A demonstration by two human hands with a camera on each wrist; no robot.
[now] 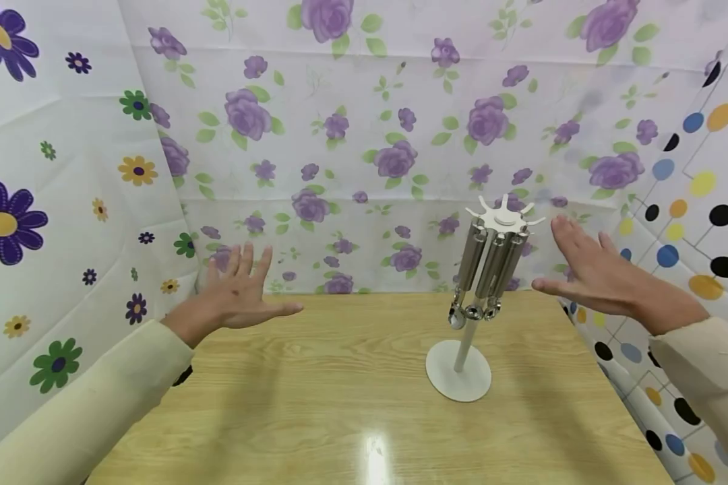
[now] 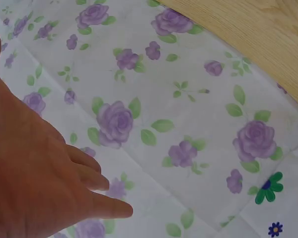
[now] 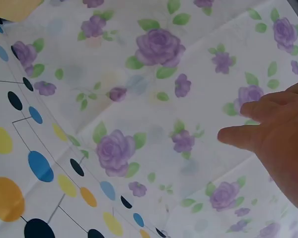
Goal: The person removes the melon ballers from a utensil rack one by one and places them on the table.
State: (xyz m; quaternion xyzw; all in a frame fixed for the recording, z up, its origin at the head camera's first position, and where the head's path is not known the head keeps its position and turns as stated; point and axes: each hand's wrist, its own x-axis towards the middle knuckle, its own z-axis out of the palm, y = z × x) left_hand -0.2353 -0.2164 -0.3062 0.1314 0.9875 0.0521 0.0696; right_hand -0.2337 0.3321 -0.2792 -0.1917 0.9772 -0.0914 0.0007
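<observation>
Sleeves: cream sleeves [image 1: 79, 397] fill the lower left and lower right corners of the head view, nearest the camera.
Left hand: the left hand [image 1: 236, 296] hovers at centre left, fingers straight and spread, holding nothing, above the counter's far left edge.
Right hand: the right hand [image 1: 588, 269] is at centre right, fingers straight, palm turned inward, empty, near the rack's top but apart from it.
Rack: a white rack [image 1: 458, 374] stands upright on a round base, right of centre.
Hanging tools: steel-handled tools [image 1: 491, 263] hang from its top disc; what kind is hard to tell.
Counter: the wooden counter [image 1: 315, 391] fills the lower middle.
Backdrop: floral sheeting [image 1: 370, 135] across the upper frame.
</observation>
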